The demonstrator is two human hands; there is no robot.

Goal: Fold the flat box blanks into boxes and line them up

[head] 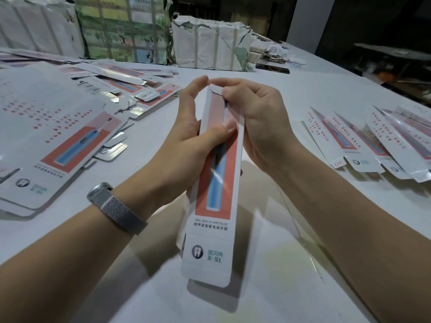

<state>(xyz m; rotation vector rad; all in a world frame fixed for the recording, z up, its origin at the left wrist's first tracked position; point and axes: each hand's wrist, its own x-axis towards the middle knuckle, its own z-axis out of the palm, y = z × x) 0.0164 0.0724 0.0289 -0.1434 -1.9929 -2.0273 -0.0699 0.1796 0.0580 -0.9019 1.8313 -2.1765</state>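
Long box (218, 180) held above table (291, 94), between both hands, far end up. Left hand (186, 127) grips box's left side, thumb across front, fingertips at top flap. Right hand (254, 117) curled at top right edge, pinching flap. Flat blanks (58, 136) heaped left; folded boxes (373, 141) in row right.

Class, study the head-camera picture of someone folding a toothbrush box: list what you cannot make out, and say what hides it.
- Far end of the box: covered by the left hand and right hand.
- Folded boxes: the row is cut by the right edge.
- Red print on the flat blanks: blurred.
- Wrapped bundles: contents hidden by paper.
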